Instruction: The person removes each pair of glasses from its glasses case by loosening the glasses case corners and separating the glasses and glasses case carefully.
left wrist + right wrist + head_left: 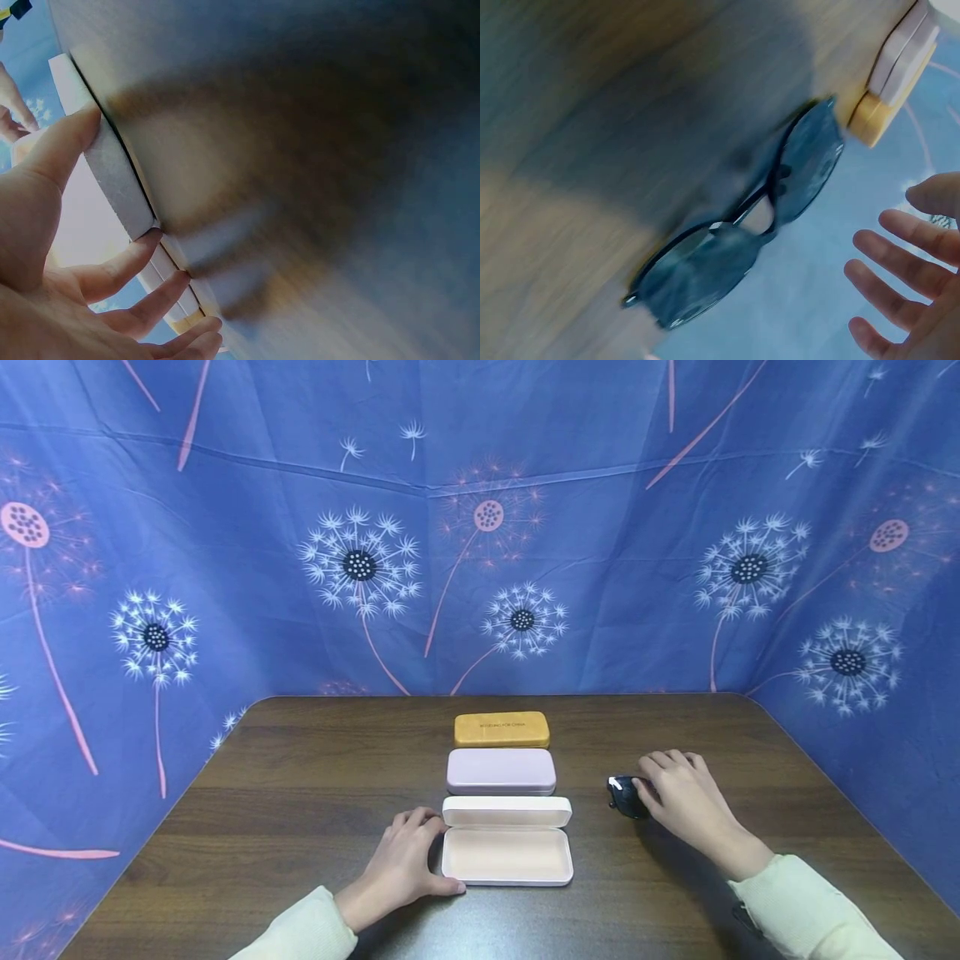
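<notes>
A white glasses case (pixel 507 857) lies with its lid raised, showing a pale lining with nothing in it. My left hand (pixel 405 860) is at its left end. Seen from the left wrist, the thumb touches the side wall of the case (pixel 112 172) and a fingertip meets its hinge end. Over on the right, my right hand (pixel 686 797) hovers above dark sunglasses (pixel 624 797) and partly hides them. From the right wrist, the sunglasses (pixel 739 225) rest on the table, with the spread fingers (pixel 889 300) apart from them.
Behind the white case stand a closed lilac case (pixel 501 771) and a closed yellow case (pixel 501 729), in a row on the brown wooden table (pixel 315 777). A small dark item (pixel 746 918) shows beside the right sleeve. Blue dandelion-print cloth (pixel 600 527) hangs round the table.
</notes>
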